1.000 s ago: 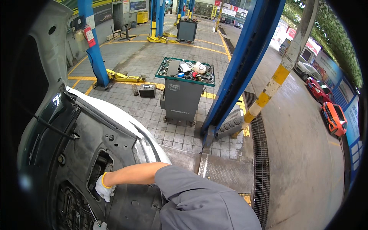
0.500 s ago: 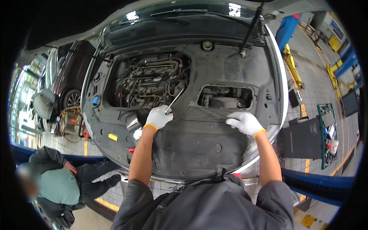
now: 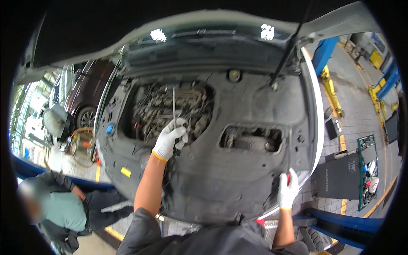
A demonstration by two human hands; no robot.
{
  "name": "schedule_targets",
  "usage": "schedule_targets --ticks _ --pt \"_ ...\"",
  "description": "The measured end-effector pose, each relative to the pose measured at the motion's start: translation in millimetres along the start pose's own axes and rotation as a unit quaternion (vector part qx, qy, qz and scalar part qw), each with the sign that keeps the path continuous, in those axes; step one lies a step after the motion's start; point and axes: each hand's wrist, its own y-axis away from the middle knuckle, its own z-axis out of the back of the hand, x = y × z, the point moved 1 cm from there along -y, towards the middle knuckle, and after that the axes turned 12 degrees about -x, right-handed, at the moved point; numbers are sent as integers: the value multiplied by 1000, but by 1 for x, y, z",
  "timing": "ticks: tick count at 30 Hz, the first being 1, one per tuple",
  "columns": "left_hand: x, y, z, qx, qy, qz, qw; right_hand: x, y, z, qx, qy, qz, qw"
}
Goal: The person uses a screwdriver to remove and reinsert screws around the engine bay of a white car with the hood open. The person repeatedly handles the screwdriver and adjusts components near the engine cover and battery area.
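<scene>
Clock directions from centre of head view unless noted. Person leans over an open engine bay, both hands in white knit gloves with yellow cuffs.

Left hand (image 3: 171, 140) between 8 and 9 o'clock, fingers curled around a thin metal rod (image 3: 174, 104). Rod sticks up out of the fist toward 12, its tip in front of the engine (image 3: 170, 106) as seen from above; contact with the engine cannot be told. Rod's other end hidden by the glove.

Right hand (image 3: 288, 191) at 4 o'clock, gripping a small red item (image 3: 288, 177) between thumb and finger. Kind of item too small to tell. This hand sits at 5 o'clock from the rectangular opening (image 3: 253, 140) in the black cover panel (image 3: 229, 182), near the panel's edge.

Engine shows at 10 o'clock through the bigger opening. Blue cap (image 3: 110, 128) between 8 and 9 from the engine; yellow label (image 3: 126, 171) at 8 from the left hand; round cap (image 3: 234, 75) at 2 from the engine. Dark hood strut (image 3: 289, 59) slants between 1 and 2.

Grey tool cart (image 3: 340, 176) between 2 and 3 from the right hand, with a cluttered green-edged tray (image 3: 361, 187). Blue lift post (image 3: 326, 53) at 2, dark red car (image 3: 91, 93) between 9 and 10. Another person (image 3: 63, 208) in a green top at 8.
</scene>
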Motion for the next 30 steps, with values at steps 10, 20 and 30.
schedule_targets --ticks 10,20,30 --pt "-43 -232 -160 -43 -84 -27 995 -17 8 -13 -75 -97 34 992" --pt "-40 -478 -241 -97 -5 -38 995 67 -19 31 129 109 -84 982" --pt "-34 -583 -285 25 -109 -116 987 9 7 -6 92 4 -153 984"
